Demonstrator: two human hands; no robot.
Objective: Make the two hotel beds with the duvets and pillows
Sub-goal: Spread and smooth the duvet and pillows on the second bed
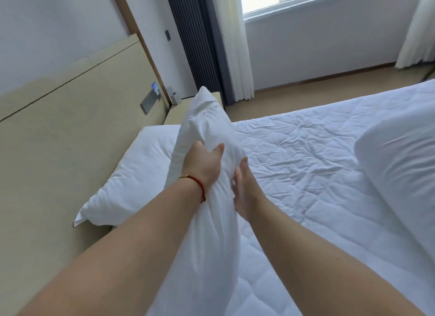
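I hold a white pillow (207,132) on edge above the bed (306,179), which shows a wrinkled quilted white cover. My left hand (202,165), with a red cord at the wrist, grips the pillow's left side, thumb on top and fingers sunk into the fabric. My right hand (244,191) presses flat against the pillow's right side with straight fingers. A second white pillow (131,174) lies flat at the head of the bed against the headboard (70,127). A third white pillow (400,165) rests on the bed at the right.
A beige nightstand (186,108) stands beyond the bed's head, with a small holder (175,97) on it. Dark and white curtains (219,44) hang beside the window (294,0). Tan floor (306,92) runs between the bed and the window wall.
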